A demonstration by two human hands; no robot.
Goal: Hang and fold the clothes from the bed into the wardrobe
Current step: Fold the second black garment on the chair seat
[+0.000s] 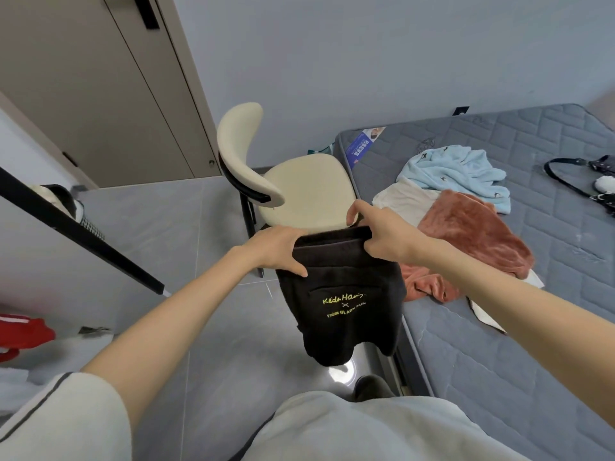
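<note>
Left hand (279,247) and right hand (382,234) pinch the black shorts' (342,311) waistband, fingers (357,209) curled; the shorts hang over the floor (186,234) beside the bed (499,361). Level the waistband before folding.

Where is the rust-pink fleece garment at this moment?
Head view, right of centre: the rust-pink fleece garment lies crumpled on the grey quilted mattress, over a white garment and next to the light blue fleece top.

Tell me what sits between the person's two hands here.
In the head view, the waistband of the black shorts spans the gap: the left hand grips one end, the right hand the other.
</note>
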